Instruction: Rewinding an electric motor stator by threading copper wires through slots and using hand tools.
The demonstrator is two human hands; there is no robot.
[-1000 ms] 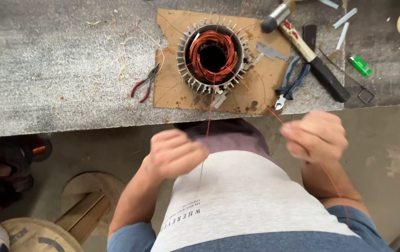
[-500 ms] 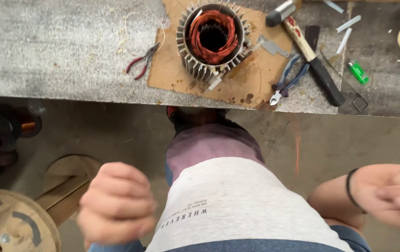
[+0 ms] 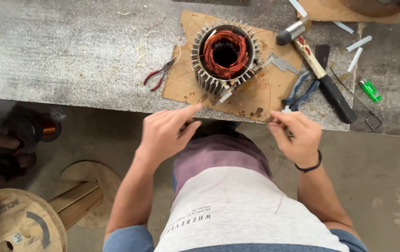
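Between the left hand (image 3: pixel 165 133) and the right hand (image 3: pixel 295 135) there is an open gap just before the bench edge (image 3: pixel 92 103). Straight ahead, the finned stator (image 3: pixel 224 55) blocks the middle of the cardboard sheet (image 3: pixel 188 86). To its left, only the small red pliers (image 3: pixel 160 73) lie on the grey bench top; the rest there is free. To the right the way is crowded: blue pliers (image 3: pixel 300 93), a hammer (image 3: pixel 319 70) and a green lighter (image 3: pixel 370 90) lie close together.

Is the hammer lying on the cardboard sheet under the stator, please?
No, the hammer lies on the bare bench, right of the cardboard sheet.
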